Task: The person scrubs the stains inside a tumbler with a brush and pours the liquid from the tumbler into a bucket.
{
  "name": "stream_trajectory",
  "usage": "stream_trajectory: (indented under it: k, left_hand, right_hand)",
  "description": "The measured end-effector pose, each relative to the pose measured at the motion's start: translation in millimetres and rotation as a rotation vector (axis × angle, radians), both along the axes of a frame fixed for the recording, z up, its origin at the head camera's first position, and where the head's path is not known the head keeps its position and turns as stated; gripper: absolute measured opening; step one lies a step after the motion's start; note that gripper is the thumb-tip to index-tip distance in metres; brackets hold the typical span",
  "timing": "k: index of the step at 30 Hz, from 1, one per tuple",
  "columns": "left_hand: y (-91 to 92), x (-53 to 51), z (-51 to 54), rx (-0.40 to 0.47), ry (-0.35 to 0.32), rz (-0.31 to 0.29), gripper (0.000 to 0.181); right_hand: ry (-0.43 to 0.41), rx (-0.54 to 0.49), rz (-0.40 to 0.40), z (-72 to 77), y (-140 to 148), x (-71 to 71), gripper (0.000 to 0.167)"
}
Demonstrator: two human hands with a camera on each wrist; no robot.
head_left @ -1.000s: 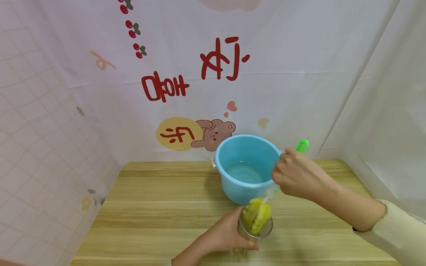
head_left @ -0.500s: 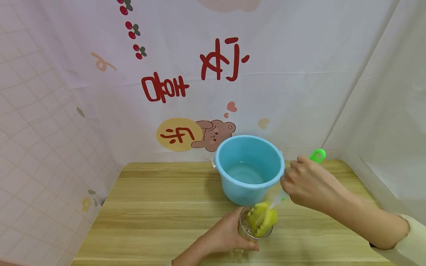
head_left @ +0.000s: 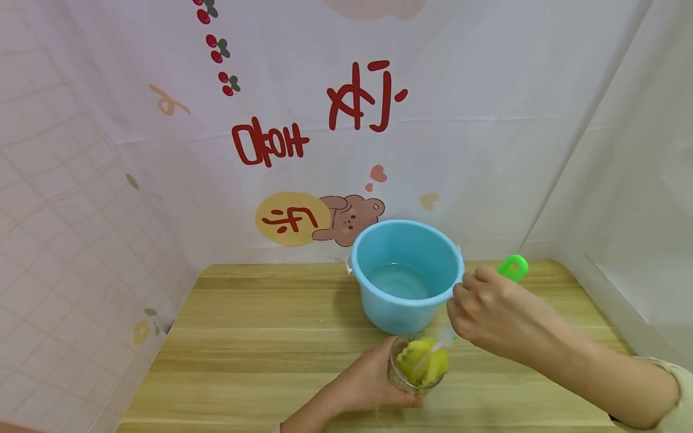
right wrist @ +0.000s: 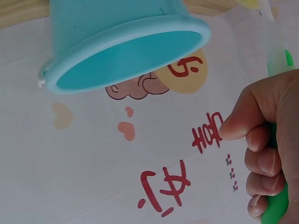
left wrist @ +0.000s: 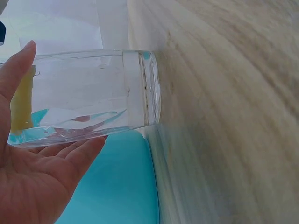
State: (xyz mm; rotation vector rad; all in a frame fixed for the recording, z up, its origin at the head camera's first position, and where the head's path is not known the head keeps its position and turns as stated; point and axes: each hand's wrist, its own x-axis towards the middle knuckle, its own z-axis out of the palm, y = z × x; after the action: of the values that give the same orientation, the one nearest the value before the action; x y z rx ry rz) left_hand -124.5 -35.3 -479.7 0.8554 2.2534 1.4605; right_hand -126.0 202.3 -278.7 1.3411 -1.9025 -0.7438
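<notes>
My left hand (head_left: 368,379) grips a clear drinking glass (left wrist: 84,93), with the thumb on one side and the fingers on the other. The glass stands roughly upright close to the tabletop; whether its base touches is hard to tell. In its mouth sits the yellow sponge head of a cup brush (head_left: 422,362), partly inside the glass. My right hand (head_left: 495,316) is wrapped round the brush's green handle (right wrist: 279,205), above and to the right of the glass. The handle's looped end pokes out behind that hand in the head view.
A light blue bucket (head_left: 373,307) with some water in it stands just beyond the glass, near the back of the wooden table (head_left: 243,343). White printed cloth (head_left: 487,150) hangs behind and at both sides.
My right hand moved right and down with the brush, then slightly back left. The sponge head shifted and now sits lower in the glass. The left hand and glass have stayed put.
</notes>
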Motion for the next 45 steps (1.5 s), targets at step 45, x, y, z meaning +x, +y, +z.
stream_trajectory:
  k: [45]
  left_hand:
    - [2.5, -0.9, -1.8, 0.000, 0.031, 0.004, 0.094]
  right_hand:
    - [-0.043, -0.072, 0.009, -6.3, 30.1, -33.9, 0.041]
